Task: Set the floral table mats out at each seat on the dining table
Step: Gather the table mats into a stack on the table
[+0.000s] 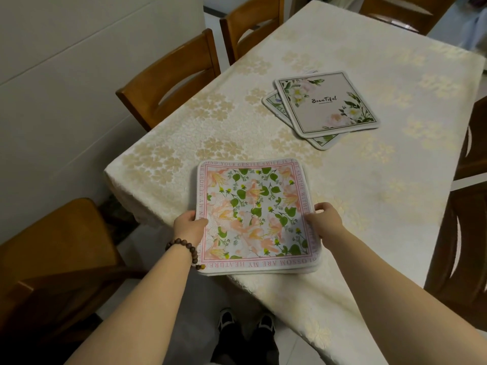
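Cream cloth with a pale gold flower pattern covers the dining table (369, 61), which runs away from the viewer with wooden chairs drawn up along the left side, more at the far end and on the right, and one chair (60, 248) at the near left corner. Both hands grip a pink-bordered floral mat (254, 216) by its side edges: the left hand (190, 224), with a bead bracelet at the wrist, is closed on the left edge, thumb on top, and the right hand (324, 219) is closed on the right edge in the same way. Layered edges show along the near side, so this looks like a small stack of mats rather than a single one. It lies low over the near corner of the table, its near edge hanging past the table's edge; whether its far part touches the cloth cannot be told. Near the middle of the table, well apart from the hands, sits a second pile (326, 102): a beige mat printed with flowers and lettering, lying askew on at least one other mat. No mat lies squared up in front of any chair, so the task seems barely begun; as far as can be judged, every seat is yet to be served and both piles are yet to be dealt out.
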Motion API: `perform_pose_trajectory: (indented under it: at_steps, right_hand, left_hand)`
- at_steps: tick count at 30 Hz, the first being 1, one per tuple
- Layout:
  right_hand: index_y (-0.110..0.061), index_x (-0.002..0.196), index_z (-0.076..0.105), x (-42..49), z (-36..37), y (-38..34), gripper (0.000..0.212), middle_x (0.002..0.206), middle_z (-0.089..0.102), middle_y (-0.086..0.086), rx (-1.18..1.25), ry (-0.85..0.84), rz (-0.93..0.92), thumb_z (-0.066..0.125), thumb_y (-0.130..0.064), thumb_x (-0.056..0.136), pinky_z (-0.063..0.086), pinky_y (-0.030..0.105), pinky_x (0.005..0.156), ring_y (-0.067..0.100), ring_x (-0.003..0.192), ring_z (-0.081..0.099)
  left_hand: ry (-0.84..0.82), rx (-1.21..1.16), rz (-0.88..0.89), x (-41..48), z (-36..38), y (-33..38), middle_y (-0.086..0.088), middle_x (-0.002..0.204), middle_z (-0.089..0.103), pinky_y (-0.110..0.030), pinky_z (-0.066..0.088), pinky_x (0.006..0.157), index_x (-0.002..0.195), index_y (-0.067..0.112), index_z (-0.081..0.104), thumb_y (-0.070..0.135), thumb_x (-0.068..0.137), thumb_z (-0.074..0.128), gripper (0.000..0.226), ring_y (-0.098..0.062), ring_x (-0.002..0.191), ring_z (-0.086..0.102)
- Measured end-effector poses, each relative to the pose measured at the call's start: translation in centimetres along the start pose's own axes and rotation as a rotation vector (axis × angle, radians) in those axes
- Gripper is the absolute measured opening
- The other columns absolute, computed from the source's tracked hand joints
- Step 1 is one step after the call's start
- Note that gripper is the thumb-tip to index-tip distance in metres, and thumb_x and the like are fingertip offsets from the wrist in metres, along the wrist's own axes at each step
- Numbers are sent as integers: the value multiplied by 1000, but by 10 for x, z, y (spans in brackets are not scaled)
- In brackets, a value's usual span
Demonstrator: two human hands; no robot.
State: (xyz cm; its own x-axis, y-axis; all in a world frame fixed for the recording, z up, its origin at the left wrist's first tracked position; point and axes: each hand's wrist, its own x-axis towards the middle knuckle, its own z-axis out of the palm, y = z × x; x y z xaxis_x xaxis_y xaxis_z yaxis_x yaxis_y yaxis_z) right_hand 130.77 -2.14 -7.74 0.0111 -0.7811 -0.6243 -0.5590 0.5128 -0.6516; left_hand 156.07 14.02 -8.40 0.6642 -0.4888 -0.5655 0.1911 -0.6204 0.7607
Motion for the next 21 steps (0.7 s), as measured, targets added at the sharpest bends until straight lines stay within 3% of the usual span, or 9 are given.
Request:
perform_pose_trajectory:
  at_steps: [8, 15, 21]
  right_hand:
    - [-13, 105, 52, -7, -3, -17, 24, 94, 64, 16, 60, 136, -92, 62, -8, 83, 48, 29, 50, 25, 66, 62]
    - [-16, 105, 53, 2, -41, -38, 26, 89, 65, 16, 133, 222, -122, 65, -9, 83, 44, 27, 48, 24, 63, 61]
    - [-18, 105, 54, 48, -92, -69, 24, 83, 63, 10, 156, 249, -143, 64, -10, 85, 40, 23, 44, 21, 61, 60]
  left_hand:
    - [-41, -11, 56, 3, -4, 23, 6, 84, 68, -23, 47, 54, 76, 27, 62, 5, 87, 56, 25, -11, 76, 64]
    - [-102, -48, 89, 10, 26, 63, -6, 99, 70, -44, 56, 82, 93, 20, 64, 7, 87, 57, 16, -24, 90, 66]
    - [-110, -133, 71, 24, 85, 106, -9, 100, 71, -49, 56, 81, 95, 19, 66, 4, 86, 58, 19, -28, 89, 68]
